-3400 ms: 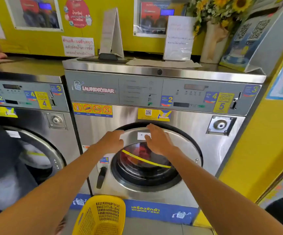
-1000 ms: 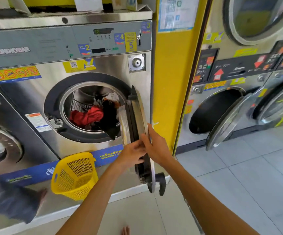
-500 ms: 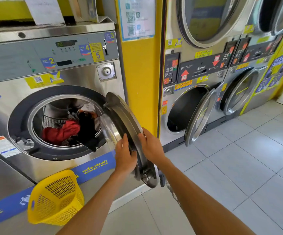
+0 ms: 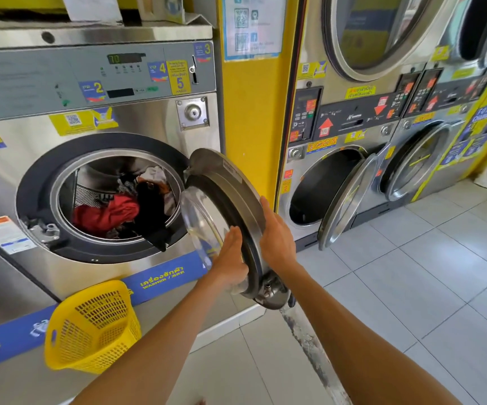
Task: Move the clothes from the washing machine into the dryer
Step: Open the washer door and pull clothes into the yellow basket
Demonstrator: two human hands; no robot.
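Observation:
The steel washing machine [image 4: 148, 118] stands at left with its round door [image 4: 230, 188] swung wide to the right. Inside the drum lie clothes [image 4: 125, 209]: a red piece, a black piece hanging over the rim, and pale ones behind. My left hand [image 4: 232, 258] rests flat on the door's inner glass side. My right hand [image 4: 275, 238] presses on the door's outer metal rim. To the right, past a yellow pillar, the lower dryer [image 4: 321, 188] has its door [image 4: 347, 203] standing ajar, its drum dark.
A yellow plastic basket [image 4: 93, 328] sits on the washer's plinth, below the drum opening. More stacked dryers [image 4: 417, 159] line the right wall. A pale tiled floor [image 4: 411, 287] spreads between the machines. Another washer's edge shows at far left.
The washer door went from shut to wide open, swung right under both hands. My view turned right, bringing the dryers in. In the last half second the door opened a little further.

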